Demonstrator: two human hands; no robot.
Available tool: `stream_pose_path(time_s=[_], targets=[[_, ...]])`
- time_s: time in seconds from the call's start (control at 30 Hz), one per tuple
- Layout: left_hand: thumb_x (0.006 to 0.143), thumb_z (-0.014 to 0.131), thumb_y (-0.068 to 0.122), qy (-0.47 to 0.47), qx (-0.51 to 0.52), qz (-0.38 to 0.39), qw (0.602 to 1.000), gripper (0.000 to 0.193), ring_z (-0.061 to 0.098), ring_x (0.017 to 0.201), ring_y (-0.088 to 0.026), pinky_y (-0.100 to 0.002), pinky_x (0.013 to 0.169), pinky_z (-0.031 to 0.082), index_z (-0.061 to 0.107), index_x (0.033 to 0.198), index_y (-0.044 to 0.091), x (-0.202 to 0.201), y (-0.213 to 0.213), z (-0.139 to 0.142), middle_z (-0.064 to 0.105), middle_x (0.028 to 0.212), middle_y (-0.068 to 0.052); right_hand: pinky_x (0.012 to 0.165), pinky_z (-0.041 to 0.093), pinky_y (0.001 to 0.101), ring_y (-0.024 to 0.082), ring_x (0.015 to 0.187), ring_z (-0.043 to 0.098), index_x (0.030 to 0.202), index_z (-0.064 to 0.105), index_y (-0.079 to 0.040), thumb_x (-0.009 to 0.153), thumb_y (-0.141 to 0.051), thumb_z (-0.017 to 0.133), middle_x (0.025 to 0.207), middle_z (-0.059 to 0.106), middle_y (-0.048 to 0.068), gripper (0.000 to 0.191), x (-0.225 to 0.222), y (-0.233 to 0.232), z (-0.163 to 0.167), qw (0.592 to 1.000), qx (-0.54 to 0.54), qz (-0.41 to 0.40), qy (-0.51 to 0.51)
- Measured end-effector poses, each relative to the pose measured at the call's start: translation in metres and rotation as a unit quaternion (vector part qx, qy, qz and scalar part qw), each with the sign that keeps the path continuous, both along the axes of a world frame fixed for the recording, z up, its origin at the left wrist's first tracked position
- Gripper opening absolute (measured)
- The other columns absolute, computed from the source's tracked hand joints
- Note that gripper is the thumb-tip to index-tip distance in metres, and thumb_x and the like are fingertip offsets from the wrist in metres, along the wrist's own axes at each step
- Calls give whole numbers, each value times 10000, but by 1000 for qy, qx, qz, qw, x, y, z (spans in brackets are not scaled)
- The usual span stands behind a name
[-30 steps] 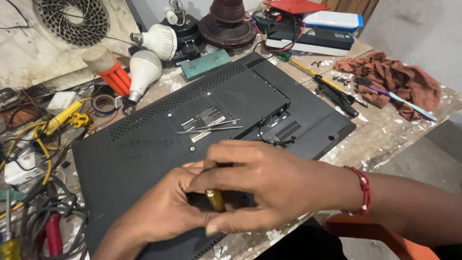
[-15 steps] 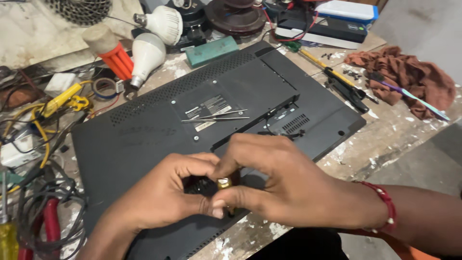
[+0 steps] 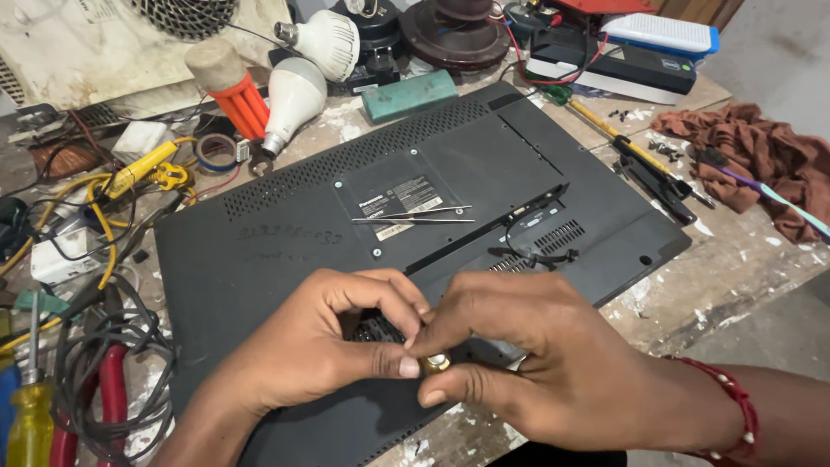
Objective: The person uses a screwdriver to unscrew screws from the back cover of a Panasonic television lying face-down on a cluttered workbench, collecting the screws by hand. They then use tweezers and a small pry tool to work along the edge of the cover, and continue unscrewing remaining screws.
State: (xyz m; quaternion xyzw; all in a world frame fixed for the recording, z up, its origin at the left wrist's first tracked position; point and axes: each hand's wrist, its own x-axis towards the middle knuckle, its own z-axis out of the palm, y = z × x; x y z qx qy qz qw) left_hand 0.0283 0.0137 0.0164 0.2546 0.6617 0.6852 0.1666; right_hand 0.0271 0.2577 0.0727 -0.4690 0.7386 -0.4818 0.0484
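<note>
A worn, paint-flecked bench (image 3: 735,268) is covered by clutter, and most of its middle is taken up by one large black flat-panel screen (image 3: 285,251) laid face down, its plastic back showing a row of vent slots, a pale label and a small recessed port bay. One rumpled reddish-brown rag (image 3: 761,160) is seen at the right edge of the bench. Two white bulbs (image 3: 298,91) are seen beyond the screen's far edge, beside one orange-handled tool (image 3: 233,91). One yellow-handled screwdriver (image 3: 30,419) is seen at the lower left among tangled cables. One pair of thin metal tweezers (image 3: 415,214) is laid on the label.

Over the near edge of the screen, the left hand (image 3: 320,350) and the right hand (image 3: 536,355) are brought together, fingertips touching. One small brass-coloured piece (image 3: 437,362) (round, shiny, mostly hidden) is pinched between both thumbs and forefingers, just above the black back panel. One red beaded band (image 3: 735,411) is worn on the right wrist.
</note>
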Motion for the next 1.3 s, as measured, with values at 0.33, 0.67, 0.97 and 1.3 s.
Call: stream_pose_path(time_s=[0.33, 0.67, 0.97, 1.3], targets=[[830, 821, 31, 41, -32, 62, 997, 152, 680, 955, -113, -287, 878, 534, 754, 965, 10, -3, -3, 4, 730, 991, -39, 727, 590, 315, 156, 878, 767, 1061, 743, -52, 851, -171, 833, 957, 772, 46, 258, 1, -8, 4, 998, -21, -55, 8], [784, 828, 100, 146, -149, 182, 961, 220, 703, 829, -124, -284, 759, 567, 739, 982, 61, -26, -8, 4, 713, 905, -13, 748, 625, 321, 168, 914, 755, 1248, 752, -37, 950, -199, 724, 1020, 756, 86, 340, -26, -3, -11, 994, 21, -94, -48], [756, 822, 203, 247, -302, 254, 885, 263, 667, 862, -261, -414, 762, 458, 704, 972, 111, -53, -22, -2, 703, 871, -43, 839, 601, 342, 196, 1014, 804, 1323, 711, 3, 990, -184, 683, 1096, 784, 141, 383, -78, -22, -52, 963, -30, -146, -223], [823, 809, 294, 222, -326, 238, 888, 322, 632, 923, -264, -416, 836, 432, 694, 1099, 174, -66, -37, -24, 685, 906, -4, 767, 624, 403, 252, 912, 745, 1201, 750, 11, 1003, -235, 658, 985, 742, 140, 329, -70, -24, -54, 984, 0, -110, -142]])
